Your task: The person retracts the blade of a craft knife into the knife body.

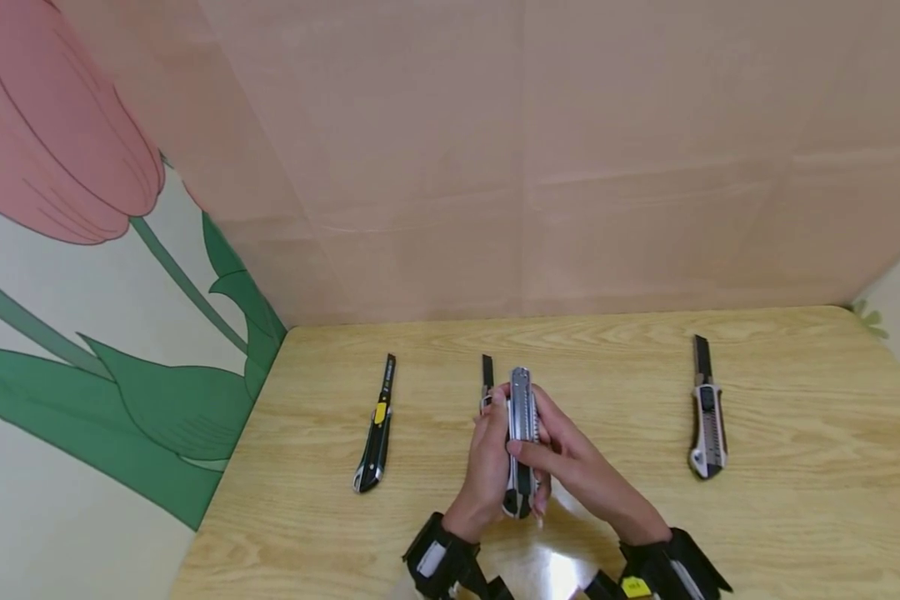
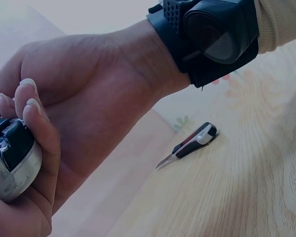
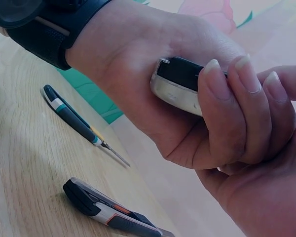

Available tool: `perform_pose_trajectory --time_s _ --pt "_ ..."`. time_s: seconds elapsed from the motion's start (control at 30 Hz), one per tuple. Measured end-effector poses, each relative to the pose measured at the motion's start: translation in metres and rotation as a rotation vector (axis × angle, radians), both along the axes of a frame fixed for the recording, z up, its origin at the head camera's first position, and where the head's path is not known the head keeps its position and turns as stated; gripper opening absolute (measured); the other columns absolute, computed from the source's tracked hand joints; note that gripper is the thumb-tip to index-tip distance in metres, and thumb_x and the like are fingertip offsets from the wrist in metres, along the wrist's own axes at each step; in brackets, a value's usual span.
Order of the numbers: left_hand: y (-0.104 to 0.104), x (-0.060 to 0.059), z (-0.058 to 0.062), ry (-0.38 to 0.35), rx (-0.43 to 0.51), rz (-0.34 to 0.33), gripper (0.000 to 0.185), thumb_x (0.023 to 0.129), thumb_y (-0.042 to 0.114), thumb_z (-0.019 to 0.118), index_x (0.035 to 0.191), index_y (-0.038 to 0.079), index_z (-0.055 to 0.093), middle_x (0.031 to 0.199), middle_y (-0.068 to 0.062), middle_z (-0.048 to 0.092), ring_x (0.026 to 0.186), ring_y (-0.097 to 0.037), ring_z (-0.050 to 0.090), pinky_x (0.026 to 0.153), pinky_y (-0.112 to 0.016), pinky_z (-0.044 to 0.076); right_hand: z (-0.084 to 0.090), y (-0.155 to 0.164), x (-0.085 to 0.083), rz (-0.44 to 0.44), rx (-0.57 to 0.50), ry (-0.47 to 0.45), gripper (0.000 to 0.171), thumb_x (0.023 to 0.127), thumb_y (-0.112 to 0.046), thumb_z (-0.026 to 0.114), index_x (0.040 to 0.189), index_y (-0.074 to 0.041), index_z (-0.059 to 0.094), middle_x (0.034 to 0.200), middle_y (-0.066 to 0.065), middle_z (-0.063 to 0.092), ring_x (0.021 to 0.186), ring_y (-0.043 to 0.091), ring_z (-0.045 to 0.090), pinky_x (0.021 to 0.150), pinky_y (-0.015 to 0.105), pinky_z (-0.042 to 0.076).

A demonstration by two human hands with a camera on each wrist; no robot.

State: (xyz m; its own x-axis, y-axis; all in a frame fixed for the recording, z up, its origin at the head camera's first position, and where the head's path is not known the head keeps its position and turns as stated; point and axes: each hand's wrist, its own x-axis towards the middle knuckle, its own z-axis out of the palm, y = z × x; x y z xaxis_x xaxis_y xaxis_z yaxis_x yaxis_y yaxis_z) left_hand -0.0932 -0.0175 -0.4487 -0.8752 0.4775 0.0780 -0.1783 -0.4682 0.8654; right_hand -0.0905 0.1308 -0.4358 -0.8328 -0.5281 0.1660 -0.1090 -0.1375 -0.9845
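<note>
A silver and black snap-off utility knife (image 1: 523, 408) is held upright between both hands, above the table's middle. My left hand (image 1: 486, 467) grips it from the left side, thumb along its edge. My right hand (image 1: 581, 471) wraps it from the right, with the thumb laid across its front and fingers behind. In the left wrist view the rounded metal and black end of the held knife (image 2: 17, 163) rests among curled fingers. The right wrist view shows fingers curled over the held knife (image 3: 180, 84); the rest of it is hidden there.
A black knife with a yellow slider (image 1: 380, 414) lies on the wooden table (image 1: 292, 467) to the left. Behind my hands lies another knife (image 1: 487, 377), partly covered. To the right is a grey and black knife (image 1: 708, 425). These three have their blades out, pointing away.
</note>
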Motion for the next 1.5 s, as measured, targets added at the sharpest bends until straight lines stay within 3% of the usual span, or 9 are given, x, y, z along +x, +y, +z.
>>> perform_pose_trajectory --time_s 0.13,0.23,0.4,0.63,0.83,1.07,1.3,1.4,1.5 --pt "0.0014 0.0004 -0.0017 0.011 0.005 0.012 0.066 0.109 0.06 0.02 0.106 0.005 0.056 0.076 0.0 0.059 0.044 -0.012 0.057 0.035 -0.028 0.049 0.0006 0.0028 0.0002 0.03 -0.046 -0.017 0.064 0.105 0.0 0.054 0.159 -0.012 0.023 0.142 0.028 0.052 0.073 0.019 0.062 0.039 0.048 0.054" --pt "0.0016 0.0005 -0.0021 0.02 -0.003 0.024 0.066 0.109 0.06 0.02 0.11 0.005 0.055 0.082 -0.001 0.06 0.046 -0.013 0.056 0.035 -0.028 0.049 0.0004 0.0034 0.0005 0.053 -0.076 -0.033 0.067 0.104 0.003 0.056 0.16 -0.013 0.022 0.136 0.029 0.057 0.054 0.02 0.059 0.034 0.052 0.05" --pt "0.0013 0.0006 -0.0012 0.033 -0.028 0.035 0.066 0.109 0.061 0.019 0.112 0.005 0.054 0.085 -0.001 0.06 0.047 -0.012 0.055 0.035 -0.028 0.048 -0.0007 0.0028 0.0004 0.051 -0.065 -0.044 0.069 0.103 0.002 0.058 0.16 -0.014 0.022 0.13 0.024 0.06 0.063 0.025 0.065 0.036 0.051 0.052" --pt "0.0016 0.001 -0.0029 0.051 -0.073 0.074 0.065 0.11 0.058 0.016 0.115 0.006 0.054 0.089 -0.001 0.061 0.052 -0.011 0.055 0.036 -0.028 0.047 0.0005 0.0058 0.0016 0.065 -0.061 -0.016 0.074 0.101 0.005 0.059 0.161 -0.014 0.019 0.13 0.033 0.059 0.066 0.026 0.065 0.038 0.052 0.053" --pt "0.0022 0.0016 -0.0044 0.047 -0.058 0.067 0.066 0.109 0.059 0.017 0.112 0.005 0.055 0.088 -0.002 0.061 0.051 -0.012 0.054 0.034 -0.029 0.046 0.0003 0.0068 0.0014 0.075 -0.058 0.001 0.077 0.101 0.005 0.059 0.163 -0.017 0.018 0.132 0.03 0.058 0.076 0.028 0.066 0.039 0.051 0.054" --pt "0.0033 0.0016 -0.0051 0.009 0.002 0.001 0.07 0.109 0.059 0.017 0.098 0.003 0.057 0.071 -0.002 0.058 0.042 -0.013 0.054 0.034 -0.029 0.047 -0.0006 0.0093 0.0003 0.09 -0.038 -0.013 0.081 0.102 0.002 0.059 0.164 -0.021 0.013 0.125 0.028 0.061 0.062 0.03 0.066 0.041 0.054 0.053" --pt "0.0013 0.0003 -0.0026 -0.069 0.016 -0.046 0.067 0.108 0.062 0.019 0.105 0.007 0.056 0.073 0.0 0.059 0.043 -0.013 0.055 0.036 -0.027 0.049 0.0005 0.0068 -0.001 0.059 0.004 -0.011 0.074 0.103 -0.001 0.06 0.162 -0.019 0.02 0.13 0.03 0.056 0.062 0.026 0.065 0.04 0.053 0.054" --pt "0.0003 0.0002 -0.0017 -0.106 0.006 -0.049 0.066 0.107 0.064 0.021 0.109 0.008 0.055 0.077 0.0 0.061 0.044 -0.013 0.056 0.037 -0.027 0.049 -0.0004 0.005 -0.0018 0.012 0.045 0.014 0.072 0.102 -0.003 0.062 0.161 -0.018 0.024 0.139 0.028 0.053 0.085 0.019 0.068 0.047 0.049 0.058" --pt "0.0007 0.0 -0.0019 -0.128 0.011 -0.049 0.066 0.106 0.065 0.023 0.11 0.008 0.054 0.079 0.0 0.061 0.044 -0.013 0.056 0.036 -0.027 0.049 -0.0021 0.0039 -0.0029 -0.034 0.091 0.041 0.069 0.101 -0.005 0.064 0.16 -0.019 0.029 0.147 0.021 0.049 0.112 0.018 0.06 0.062 0.04 0.062"
